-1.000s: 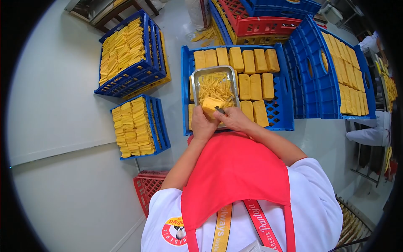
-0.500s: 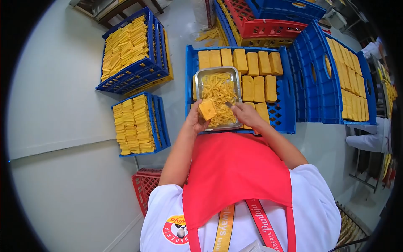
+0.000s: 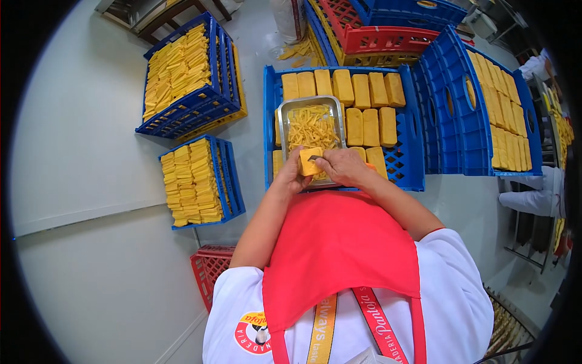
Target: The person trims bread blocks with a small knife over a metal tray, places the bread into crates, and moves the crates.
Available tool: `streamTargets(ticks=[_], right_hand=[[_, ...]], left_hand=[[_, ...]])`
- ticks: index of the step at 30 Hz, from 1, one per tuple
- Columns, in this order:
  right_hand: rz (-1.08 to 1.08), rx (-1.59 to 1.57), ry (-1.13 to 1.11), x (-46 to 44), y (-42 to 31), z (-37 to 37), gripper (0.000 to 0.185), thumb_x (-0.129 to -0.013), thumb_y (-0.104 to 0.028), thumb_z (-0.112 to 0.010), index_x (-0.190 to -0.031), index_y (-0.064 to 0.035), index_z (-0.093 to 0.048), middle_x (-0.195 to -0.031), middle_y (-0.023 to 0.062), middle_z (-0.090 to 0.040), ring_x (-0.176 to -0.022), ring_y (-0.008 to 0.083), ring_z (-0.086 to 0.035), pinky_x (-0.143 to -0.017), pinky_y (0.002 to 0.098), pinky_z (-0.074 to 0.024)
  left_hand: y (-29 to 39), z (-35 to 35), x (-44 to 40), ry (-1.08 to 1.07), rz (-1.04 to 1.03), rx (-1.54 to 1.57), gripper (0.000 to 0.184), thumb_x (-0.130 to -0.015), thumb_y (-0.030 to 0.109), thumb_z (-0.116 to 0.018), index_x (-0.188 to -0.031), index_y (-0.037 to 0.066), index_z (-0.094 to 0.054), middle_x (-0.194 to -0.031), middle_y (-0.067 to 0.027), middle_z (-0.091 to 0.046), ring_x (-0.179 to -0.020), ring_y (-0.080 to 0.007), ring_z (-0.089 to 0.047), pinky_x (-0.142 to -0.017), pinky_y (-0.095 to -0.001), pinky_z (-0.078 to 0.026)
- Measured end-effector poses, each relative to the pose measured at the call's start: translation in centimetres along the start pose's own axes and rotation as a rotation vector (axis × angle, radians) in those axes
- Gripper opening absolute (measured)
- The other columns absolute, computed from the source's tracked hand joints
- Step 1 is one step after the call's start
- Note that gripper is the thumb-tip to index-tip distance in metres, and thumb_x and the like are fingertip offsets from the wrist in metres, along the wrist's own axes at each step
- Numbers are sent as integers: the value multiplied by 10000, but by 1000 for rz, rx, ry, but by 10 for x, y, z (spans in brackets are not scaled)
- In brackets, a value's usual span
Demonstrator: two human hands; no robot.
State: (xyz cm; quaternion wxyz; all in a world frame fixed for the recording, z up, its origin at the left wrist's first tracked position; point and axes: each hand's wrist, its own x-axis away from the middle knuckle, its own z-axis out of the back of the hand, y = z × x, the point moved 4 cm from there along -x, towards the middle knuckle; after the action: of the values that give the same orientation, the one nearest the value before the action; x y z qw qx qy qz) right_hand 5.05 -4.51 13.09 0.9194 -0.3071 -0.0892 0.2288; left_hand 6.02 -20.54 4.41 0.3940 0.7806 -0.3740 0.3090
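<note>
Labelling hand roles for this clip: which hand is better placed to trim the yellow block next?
Probably the right hand: it holds the dark blade over the face of the yellow block. The left hand is occupied, supporting that block by the metal tray.

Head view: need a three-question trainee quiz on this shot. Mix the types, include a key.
1. Multiple choice: what is in the right hand?
A) a spoon
B) a dark blade
C) a cloth

2. True or false: the metal pan is empty.

3. Fill in: the left hand grips a yellow block over the pan's near end, and the crate of blocks around the pan is ____ in colour.

Key:
1. B, a dark blade.
2. False; the pan has yellow strips in it.
3. Blue.
</note>
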Motion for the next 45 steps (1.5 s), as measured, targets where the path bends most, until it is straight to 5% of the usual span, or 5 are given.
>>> streamTargets(ticks=[10,17,29,32,45], right_hand=[[-87,-103,-241,6,5,-9,625,-870,-626,-506,-837,-17,-644,-804,218,-665,-780,384,-653,-699,480,-513],[-360,306,-99,19,39,12,615,-692,-535,-748,-1013,-47,-555,-962,170,-650,-896,376,-648,-754,472,-523],[-899,-391,237,161,141,62,812,-653,-474,-791,-1320,-95,-524,-971,174,-679,-910,324,-670,-792,419,-517],[-874,-334,428,192,190,34,693,-711,-414,-763,-1293,-102,-553,-1018,173,-674,-957,321,-656,-832,412,-515],[-865,-247,144,163,195,34,513,-784,-310,-689,-1207,-35,-597,-1116,224,-644,-1069,372,-607,-920,446,-481]], left_hand=[[15,11,-8,52,-130,36,397,-879,529,-599,-1089,191,-606,-922,15,-656,-819,-153,-651,-604,-321,-545],[59,10,21,640,-1060,-805,716,-787,343,-776,-1274,-48,-427,-1174,-216,-552,-1047,-291,-593,-894,-380,-494],[-44,-189,-56,-156,-282,-848,842,-760,351,-781,-1383,-27,-358,-1236,-265,-493,-1159,-380,-531,-974,-438,-446],[-24,-179,-67,271,-867,-1596,839,-746,306,-745,-1419,42,-319,-1239,-263,-472,-1143,-442,-501,-937,-474,-459],[20,-193,-117,584,-758,-2253,356,-824,346,-629,-1060,89,-699,-1069,-82,-663,-1106,-253,-515,-914,-446,-369]])
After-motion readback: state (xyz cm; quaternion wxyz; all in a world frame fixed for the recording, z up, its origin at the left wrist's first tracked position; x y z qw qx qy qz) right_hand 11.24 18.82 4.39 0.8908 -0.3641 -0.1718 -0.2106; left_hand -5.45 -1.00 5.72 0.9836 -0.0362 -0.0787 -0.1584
